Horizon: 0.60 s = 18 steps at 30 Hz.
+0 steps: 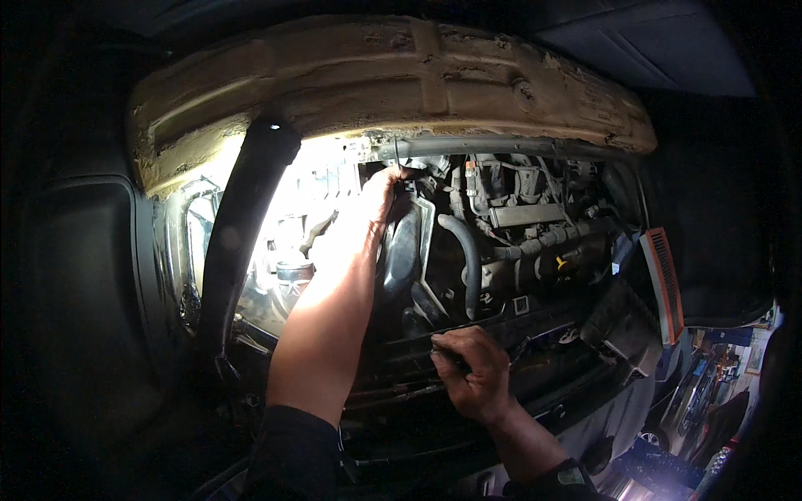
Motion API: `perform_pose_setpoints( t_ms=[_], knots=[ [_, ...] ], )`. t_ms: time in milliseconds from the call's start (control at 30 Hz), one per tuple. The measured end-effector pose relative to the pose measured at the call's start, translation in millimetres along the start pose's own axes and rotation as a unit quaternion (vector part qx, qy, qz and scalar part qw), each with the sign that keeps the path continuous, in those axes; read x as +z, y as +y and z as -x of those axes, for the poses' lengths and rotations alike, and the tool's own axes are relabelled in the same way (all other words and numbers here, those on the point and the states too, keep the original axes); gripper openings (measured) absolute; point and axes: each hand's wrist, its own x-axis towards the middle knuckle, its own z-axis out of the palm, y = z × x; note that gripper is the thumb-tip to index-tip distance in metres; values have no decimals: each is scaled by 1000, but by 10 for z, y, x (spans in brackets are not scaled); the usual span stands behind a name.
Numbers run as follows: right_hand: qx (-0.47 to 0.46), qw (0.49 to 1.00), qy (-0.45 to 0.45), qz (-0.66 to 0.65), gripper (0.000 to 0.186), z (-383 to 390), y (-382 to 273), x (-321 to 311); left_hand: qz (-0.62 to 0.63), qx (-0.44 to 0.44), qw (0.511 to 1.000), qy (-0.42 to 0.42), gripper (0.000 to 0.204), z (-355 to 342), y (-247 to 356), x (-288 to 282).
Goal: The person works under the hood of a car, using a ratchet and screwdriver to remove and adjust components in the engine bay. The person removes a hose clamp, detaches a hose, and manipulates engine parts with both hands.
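An open engine bay (526,217) with hoses, covers and a yellow dipstick handle (561,262) fills the middle. My left hand (388,185) reaches deep into it at the top, near a thin upright rod (398,150) beside a dark molded part (403,242); its fingertips are partly hidden and what they grip is unclear. My right hand (472,371) is lower, at the front edge of the bay, fingers curled together; I cannot make out whether something small is in them. A curved black hose (464,259) runs between and above my hands.
A dirty tan padded panel (384,79) spans the top, with a black support bar (234,234) at left under bright light. An orange-framed air filter (662,284) stands at right by a dark housing (622,330). A cluttered workshop with a car shows at lower right.
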Motion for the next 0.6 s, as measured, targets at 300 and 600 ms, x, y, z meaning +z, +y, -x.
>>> perform_pose_setpoints(
  t_ms=[300, 600],
  knots=[
    [0, 1000, -17, 12, 23, -5, -1, -12, -54, -30, 998, 22, 30, -212, -192, -244],
    [3, 1000, -11, 19, 26, 9, 18, -14, -77, -9, 996, 47, 34, -292, -312, -350]
  ],
)
